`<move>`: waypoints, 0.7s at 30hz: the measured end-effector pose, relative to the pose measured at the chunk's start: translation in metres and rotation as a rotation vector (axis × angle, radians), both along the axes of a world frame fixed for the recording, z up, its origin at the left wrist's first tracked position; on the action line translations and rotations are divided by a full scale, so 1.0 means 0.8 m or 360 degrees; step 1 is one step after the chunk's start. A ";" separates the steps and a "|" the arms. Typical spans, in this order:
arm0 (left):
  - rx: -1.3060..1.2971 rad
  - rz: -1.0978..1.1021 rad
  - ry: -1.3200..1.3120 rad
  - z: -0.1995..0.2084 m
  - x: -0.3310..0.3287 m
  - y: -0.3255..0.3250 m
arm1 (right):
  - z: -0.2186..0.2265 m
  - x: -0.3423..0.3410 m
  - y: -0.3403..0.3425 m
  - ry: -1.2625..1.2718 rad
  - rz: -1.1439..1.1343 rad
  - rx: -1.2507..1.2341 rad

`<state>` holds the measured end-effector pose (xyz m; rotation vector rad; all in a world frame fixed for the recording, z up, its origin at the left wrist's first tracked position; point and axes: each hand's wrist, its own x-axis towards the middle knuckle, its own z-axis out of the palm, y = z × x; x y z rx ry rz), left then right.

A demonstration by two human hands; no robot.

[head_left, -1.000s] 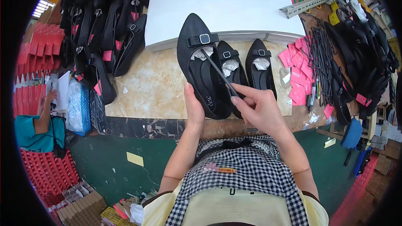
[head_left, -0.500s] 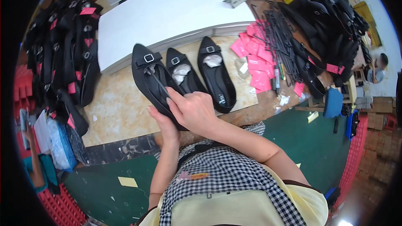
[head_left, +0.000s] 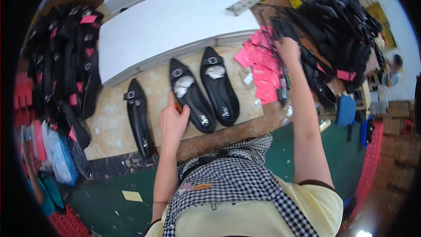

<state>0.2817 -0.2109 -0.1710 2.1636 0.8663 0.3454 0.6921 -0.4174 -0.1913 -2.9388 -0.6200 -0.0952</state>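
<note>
Three black pointed flats with square buckles lie on the table. The left flat [head_left: 139, 118] is tipped on its side. The middle flat [head_left: 193, 101] and the right flat [head_left: 223, 94] stand upright with white paper in their toes. My left hand [head_left: 172, 123] rests beside the middle flat, index finger stretched out and thumb apart; a small orange-brown patch shows between them. At the heap of thin black rods [head_left: 280, 24], my right hand [head_left: 289, 52] reaches down with bent fingers. Their tips are hidden and blurred, so any grip is unclear.
Pink packets [head_left: 263, 77] are strewn left of the rods, near some pens [head_left: 284, 90]. Behind the flats lies a white box [head_left: 175, 22], a slotted metal bar [head_left: 254, 0] across its corner. Black shoes are piled at left [head_left: 66, 61] and right [head_left: 346, 39].
Both hands have let go of the left flat, which now lies on its side on the table. My right hand has swung right to the rods; my left has moved up beside the middle flat.
</note>
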 end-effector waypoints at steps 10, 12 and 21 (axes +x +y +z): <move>-0.2031 0.0227 -0.0781 0.003 -0.028 -0.017 | 0.105 -0.296 0.049 0.1383 0.0648 0.1280; -0.1874 0.0496 -0.0946 -0.001 -0.021 -0.013 | 0.107 -0.334 0.060 0.1400 0.0819 0.1180; -0.1218 0.0397 -0.0989 -0.010 -0.022 -0.016 | 0.137 -0.363 0.087 0.1352 0.0955 0.1069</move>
